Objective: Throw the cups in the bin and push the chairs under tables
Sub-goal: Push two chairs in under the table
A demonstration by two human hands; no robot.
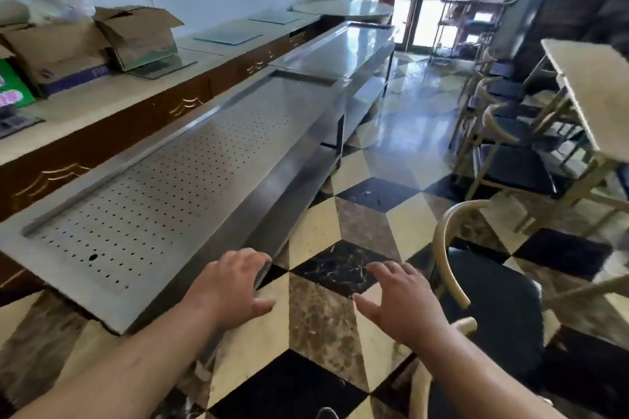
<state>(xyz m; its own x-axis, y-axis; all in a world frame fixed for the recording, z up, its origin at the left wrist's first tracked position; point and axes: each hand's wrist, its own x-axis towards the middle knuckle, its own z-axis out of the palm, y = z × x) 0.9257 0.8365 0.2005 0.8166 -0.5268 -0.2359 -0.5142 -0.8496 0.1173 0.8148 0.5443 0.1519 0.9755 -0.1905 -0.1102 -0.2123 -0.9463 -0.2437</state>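
Chair step. Both hands empty, fingers spread: left hand (228,286), right hand (401,306). Nearest chair (490,299) stands just beside right hand, untucked. No cups visible. Next: grasp chair's curved backrest, push toward table (585,85).

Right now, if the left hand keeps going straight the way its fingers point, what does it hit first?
Probably the near corner of the steel counter: the left hand is open, fingertips at or just short of its edge. Depth is unclear from the single head view, so contact may already exist.
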